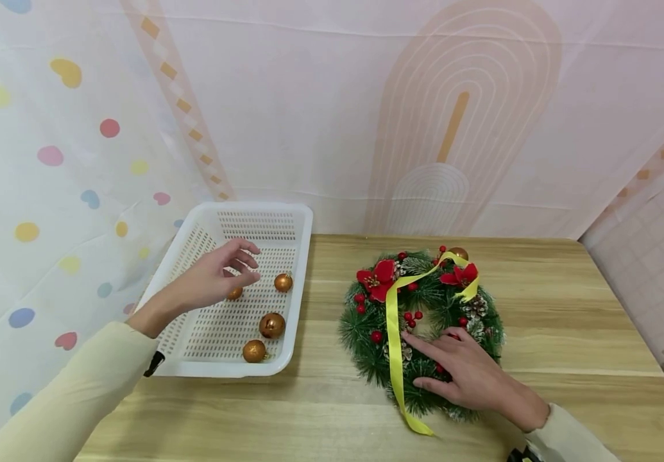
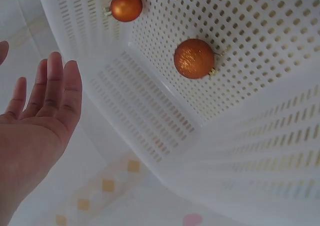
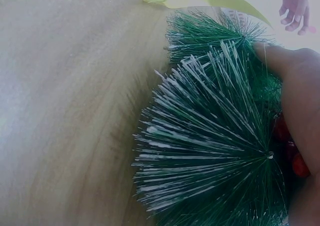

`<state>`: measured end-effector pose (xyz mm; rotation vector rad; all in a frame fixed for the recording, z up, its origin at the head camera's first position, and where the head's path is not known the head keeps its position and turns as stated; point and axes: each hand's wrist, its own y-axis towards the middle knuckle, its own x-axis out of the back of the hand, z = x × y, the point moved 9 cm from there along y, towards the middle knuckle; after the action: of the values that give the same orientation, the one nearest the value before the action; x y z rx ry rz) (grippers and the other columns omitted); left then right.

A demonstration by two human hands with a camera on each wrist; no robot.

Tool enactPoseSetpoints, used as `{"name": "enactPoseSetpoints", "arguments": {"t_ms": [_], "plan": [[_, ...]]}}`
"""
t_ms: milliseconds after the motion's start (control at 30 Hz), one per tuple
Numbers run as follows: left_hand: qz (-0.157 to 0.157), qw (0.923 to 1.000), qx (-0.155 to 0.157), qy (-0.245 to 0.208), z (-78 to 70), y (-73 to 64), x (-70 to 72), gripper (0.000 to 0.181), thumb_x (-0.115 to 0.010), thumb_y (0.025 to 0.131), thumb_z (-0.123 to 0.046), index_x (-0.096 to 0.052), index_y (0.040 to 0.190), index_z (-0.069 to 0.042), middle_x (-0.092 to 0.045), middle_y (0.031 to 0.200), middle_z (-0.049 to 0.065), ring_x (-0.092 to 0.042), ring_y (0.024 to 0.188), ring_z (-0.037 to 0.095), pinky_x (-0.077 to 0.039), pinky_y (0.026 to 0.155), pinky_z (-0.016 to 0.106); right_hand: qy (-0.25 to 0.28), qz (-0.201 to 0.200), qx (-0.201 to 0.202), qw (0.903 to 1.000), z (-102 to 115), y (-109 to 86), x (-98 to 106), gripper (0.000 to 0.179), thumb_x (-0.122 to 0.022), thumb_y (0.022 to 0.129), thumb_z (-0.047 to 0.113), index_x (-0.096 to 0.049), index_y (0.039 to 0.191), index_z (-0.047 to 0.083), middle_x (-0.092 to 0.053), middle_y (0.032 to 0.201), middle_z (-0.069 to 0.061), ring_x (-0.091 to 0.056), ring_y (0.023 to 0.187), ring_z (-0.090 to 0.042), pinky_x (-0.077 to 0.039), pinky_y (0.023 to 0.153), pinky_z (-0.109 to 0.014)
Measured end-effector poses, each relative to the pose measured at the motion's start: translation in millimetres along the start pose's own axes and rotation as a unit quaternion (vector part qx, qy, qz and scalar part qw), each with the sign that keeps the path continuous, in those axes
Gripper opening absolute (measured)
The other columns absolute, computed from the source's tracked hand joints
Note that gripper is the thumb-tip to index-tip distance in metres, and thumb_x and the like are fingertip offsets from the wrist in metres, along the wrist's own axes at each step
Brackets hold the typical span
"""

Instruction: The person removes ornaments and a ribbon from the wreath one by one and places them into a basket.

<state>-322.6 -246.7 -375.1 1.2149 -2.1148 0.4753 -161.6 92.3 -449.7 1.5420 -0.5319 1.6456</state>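
In the head view, my left hand (image 1: 216, 276) hovers over a white plastic basket (image 1: 304, 269), its fingers loosely bent and holding nothing. Several copper-orange Christmas baubles, one of them (image 1: 272, 325) larger, lie in the basket. The left wrist view shows two baubles, one glittery (image 2: 194, 58), apart from my left hand (image 2: 37, 131). My right hand (image 1: 473, 375) rests on a green Christmas wreath (image 1: 360, 350), index finger beside a yellow ribbon (image 1: 393, 327) laid across it. Seen from the right wrist, my thumb (image 3: 272, 55) lies against the frosted needles (image 3: 200, 141).
Red flowers (image 1: 379, 280), red berries and pine cones (image 1: 475, 307) decorate the wreath. Another bauble (image 1: 459, 253) sits at its far edge. The wooden table (image 1: 574, 333) ends at a patterned cloth backdrop (image 1: 320, 128). The basket stands against the left cloth.
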Motion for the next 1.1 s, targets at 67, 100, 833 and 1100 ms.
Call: {"name": "enactPoseSetpoints", "arguments": {"t_ms": [67, 100, 833, 1100], "plan": [[0.006, 1.0000, -0.005, 0.001, -2.2, 4.6, -6.1, 0.036, -0.066, 0.095, -0.019, -0.050, 0.126, -0.013, -0.063, 0.114, 0.012, -0.062, 0.105, 0.025, -0.052, 0.086, 0.039, 0.001, 0.000, 0.000, 1.0000, -0.1, 0.1, -0.3, 0.070, -0.062, 0.093, 0.053, -0.039, 0.153, 0.026, -0.053, 0.076, 0.029, -0.057, 0.083, -0.003, -0.037, 0.096, -0.041], [0.010, 0.9999, -0.007, 0.003, -2.6, 7.0, -9.3, 0.036, -0.067, 0.095, -0.020, -0.050, 0.126, -0.013, -0.063, 0.114, 0.012, -0.062, 0.105, 0.025, -0.052, 0.086, 0.038, 0.001, 0.000, 0.000, 1.0000, -0.1, 0.2, -0.2, 0.070, -0.062, 0.093, 0.053, -0.039, 0.153, 0.026, -0.054, 0.077, 0.028, -0.057, 0.083, -0.003, -0.037, 0.096, -0.041], [0.129, 0.9895, 0.061, 0.025, 1.8, 64.5, -82.8, 0.093, -0.054, 0.099, -0.048, 0.009, 0.159, -0.016, -0.022, 0.158, 0.027, -0.044, 0.134, 0.044, -0.034, 0.111, 0.055, -0.001, -0.008, 0.003, 1.0000, -0.1, 0.3, -2.5, 0.072, -0.062, 0.092, 0.055, -0.038, 0.153, 0.026, -0.064, 0.086, 0.024, -0.058, 0.084, -0.004, -0.037, 0.095, -0.041], [0.147, 0.9870, 0.060, 0.025, 3.9, 69.7, -94.3, 0.092, -0.049, 0.102, -0.041, 0.023, 0.155, -0.016, 0.016, 0.164, 0.010, -0.002, 0.152, 0.032, -0.007, 0.121, 0.050, 0.000, -0.005, 0.005, 1.0000, 0.0, 0.3, -2.1, 0.084, -0.068, 0.084, 0.061, -0.037, 0.154, 0.025, -0.063, 0.086, 0.022, -0.057, 0.083, -0.004, -0.037, 0.094, -0.041]]}}
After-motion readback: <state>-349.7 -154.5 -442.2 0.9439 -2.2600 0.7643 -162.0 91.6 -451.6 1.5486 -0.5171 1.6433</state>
